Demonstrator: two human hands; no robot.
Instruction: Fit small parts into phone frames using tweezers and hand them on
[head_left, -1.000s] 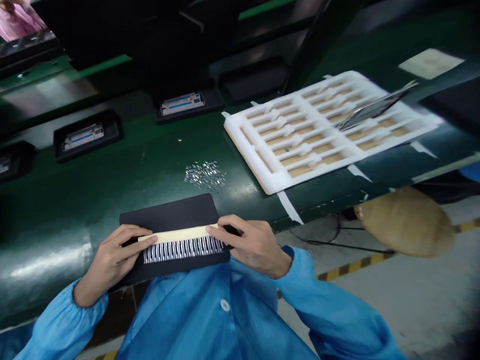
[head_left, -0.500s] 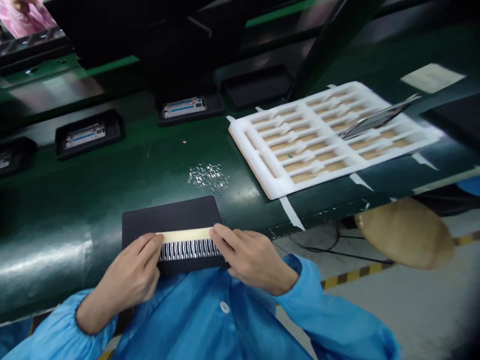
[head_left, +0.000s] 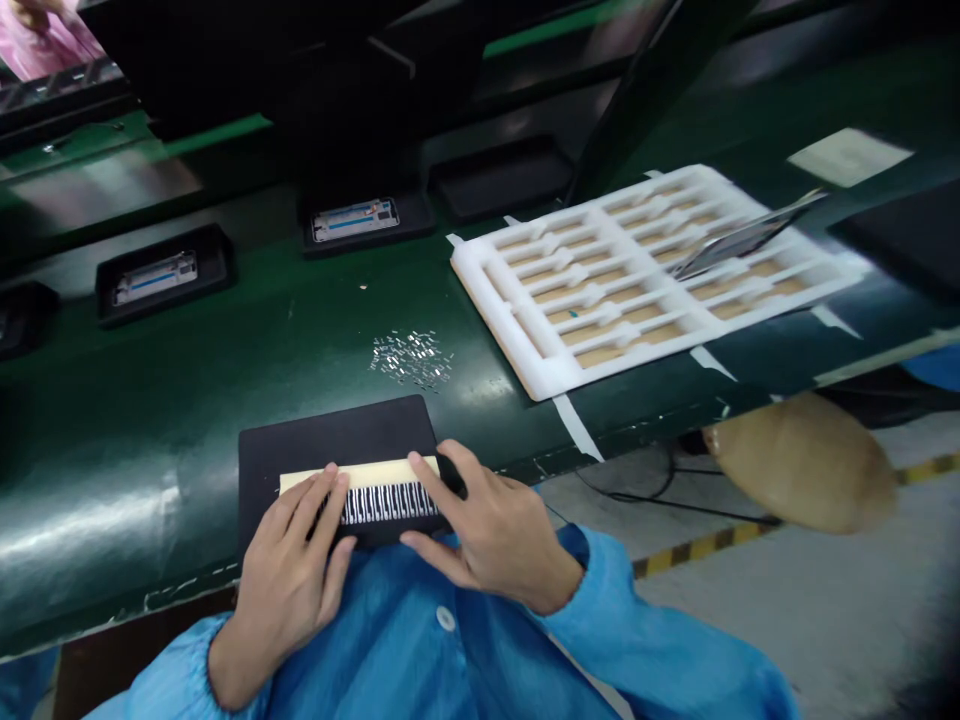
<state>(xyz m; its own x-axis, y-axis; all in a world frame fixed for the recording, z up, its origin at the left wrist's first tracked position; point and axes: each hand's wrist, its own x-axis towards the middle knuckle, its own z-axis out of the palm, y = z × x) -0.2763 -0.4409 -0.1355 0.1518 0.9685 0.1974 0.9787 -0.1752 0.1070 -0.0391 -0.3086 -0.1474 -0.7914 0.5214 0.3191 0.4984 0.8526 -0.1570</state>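
A black pad (head_left: 337, 430) lies near the front edge of the green workbench. On it rests a pale yellow strip (head_left: 382, 468) with a row of small black-and-silver pieces (head_left: 390, 503) along its lower side. My left hand (head_left: 292, 565) lies over the strip's left part, fingers stretched out and hiding some of the pieces. At the right end my right hand (head_left: 487, 525) touches the strip with a fingertip; its fingers are spread, with the thumb low by the pad's front edge. Beyond the pad is a scatter of tiny shiny pieces (head_left: 411, 358).
To the right, a white foam tray (head_left: 555, 378) is taped to the bench, with a thin flat panel (head_left: 746, 240) leaning on it. Farther back stand black trays (head_left: 217, 275), two holding phone-like frames (head_left: 356, 218). A round wooden stool (head_left: 802, 465) is beside the bench.
My left hand has shifted right along the strip and flattened its fingers over it. My right hand has spread its fingers, the thumb moving down toward the pad's front edge.
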